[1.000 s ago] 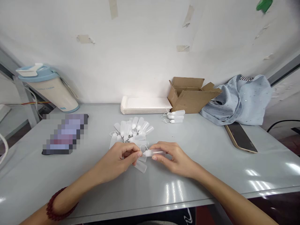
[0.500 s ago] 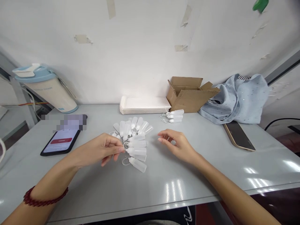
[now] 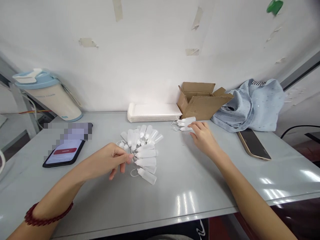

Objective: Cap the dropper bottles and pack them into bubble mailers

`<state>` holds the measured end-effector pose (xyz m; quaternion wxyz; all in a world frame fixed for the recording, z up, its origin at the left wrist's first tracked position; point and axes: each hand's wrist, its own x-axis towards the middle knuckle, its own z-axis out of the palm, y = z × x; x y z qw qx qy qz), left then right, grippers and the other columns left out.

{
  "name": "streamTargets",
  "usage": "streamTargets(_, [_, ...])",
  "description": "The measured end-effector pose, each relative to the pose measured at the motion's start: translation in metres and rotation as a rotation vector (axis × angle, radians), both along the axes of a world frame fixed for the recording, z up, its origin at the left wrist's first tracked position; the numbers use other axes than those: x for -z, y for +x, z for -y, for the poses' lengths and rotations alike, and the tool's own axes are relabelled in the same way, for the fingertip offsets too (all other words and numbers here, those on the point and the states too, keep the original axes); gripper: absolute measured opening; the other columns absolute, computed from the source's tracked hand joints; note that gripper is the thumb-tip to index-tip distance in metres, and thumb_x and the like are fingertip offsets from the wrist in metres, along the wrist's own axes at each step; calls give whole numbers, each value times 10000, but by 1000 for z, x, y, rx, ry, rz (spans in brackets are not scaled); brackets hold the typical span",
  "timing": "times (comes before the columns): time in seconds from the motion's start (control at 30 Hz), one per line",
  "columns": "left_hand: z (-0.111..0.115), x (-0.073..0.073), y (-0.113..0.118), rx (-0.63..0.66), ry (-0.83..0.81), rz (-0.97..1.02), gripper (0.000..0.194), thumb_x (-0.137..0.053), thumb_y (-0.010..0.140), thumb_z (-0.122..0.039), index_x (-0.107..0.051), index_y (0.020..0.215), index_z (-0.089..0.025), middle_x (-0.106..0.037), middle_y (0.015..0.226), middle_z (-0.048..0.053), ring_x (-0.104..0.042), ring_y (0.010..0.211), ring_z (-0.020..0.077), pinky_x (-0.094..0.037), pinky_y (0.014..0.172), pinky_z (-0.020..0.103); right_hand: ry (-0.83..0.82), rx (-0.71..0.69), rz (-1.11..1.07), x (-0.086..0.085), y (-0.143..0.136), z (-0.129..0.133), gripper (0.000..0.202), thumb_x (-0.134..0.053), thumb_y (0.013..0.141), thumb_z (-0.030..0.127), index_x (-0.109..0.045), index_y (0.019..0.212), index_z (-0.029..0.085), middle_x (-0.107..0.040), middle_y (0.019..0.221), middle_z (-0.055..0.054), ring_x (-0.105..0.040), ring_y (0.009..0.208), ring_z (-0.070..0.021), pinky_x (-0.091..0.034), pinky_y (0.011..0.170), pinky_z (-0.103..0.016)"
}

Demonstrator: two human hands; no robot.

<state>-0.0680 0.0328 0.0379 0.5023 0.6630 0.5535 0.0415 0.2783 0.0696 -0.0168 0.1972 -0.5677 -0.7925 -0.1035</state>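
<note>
A cluster of several small translucent bottles [image 3: 147, 153] with white caps and thin cord loops lies on the grey table. My left hand [image 3: 117, 160] is at the cluster's left side, thumb and index finger pinched on a cord loop by the caps. Farther back and to the right, a smaller group of bottles [image 3: 184, 122] lies in front of the cardboard box. My right hand [image 3: 205, 138] reaches to this group, its fingertips at the right end of the nearest bottle. Whether those fingertips grip the bottle is hard to tell.
Against the wall stand a stack of white sleeves [image 3: 155, 113], an open cardboard box [image 3: 205, 105] and a light blue bag [image 3: 262, 106]. One phone [image 3: 253, 145] lies at the right, another [image 3: 66, 151] at the left, near a large tumbler [image 3: 57, 100].
My right hand has moved back and to the right, from beside the large cluster to the small group of bottles. My left hand has stayed nearly where it was.
</note>
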Motion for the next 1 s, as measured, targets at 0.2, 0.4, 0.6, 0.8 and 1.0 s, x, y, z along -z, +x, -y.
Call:
streamTargets(0.2, [0,2,-1,-57,38,-31,491,-465,838,-569,-629,625,-158,-607,557,-19,-456,337,61,-374,458,223,37,81,34,6,4,-4,301,-471,830,111,-592,1105,90,-551,1113,-194,-467,976,-335,-441,799,-445])
streamTargets(0.4, [1,2,1,-56,43,-21,496,-461,840,-566,-616,613,-152,-589,540,-24,-439,333,57,-364,432,206,28,67,29,9,5,-9,329,-461,853,152,-554,1159,76,-553,1163,-191,-446,1014,-332,-410,868,-450])
streamTargets(0.6, [2,2,2,-46,57,-14,503,-457,841,-568,-616,619,-145,-585,540,-28,-439,334,50,-367,441,197,10,48,-12,11,2,-11,322,-431,869,156,-555,1159,94,-585,1113,-182,-462,987,-332,-409,835,-453])
streamTargets(0.8, [3,1,4,-47,64,-13,501,-456,844,-562,-625,626,-144,-590,548,-26,-448,342,52,-365,442,192,4,14,-125,8,-2,-9,276,-411,888,204,-608,1065,128,-633,982,-163,-521,899,-308,-429,779,-436])
streamTargets(1.0, [5,0,8,-61,78,23,493,-467,846,-555,-625,621,-146,-579,556,-33,-447,355,46,-346,433,182,-20,-1,-322,-9,-11,4,295,-428,907,346,-620,1041,167,-674,901,-91,-591,786,-229,-460,610,-314])
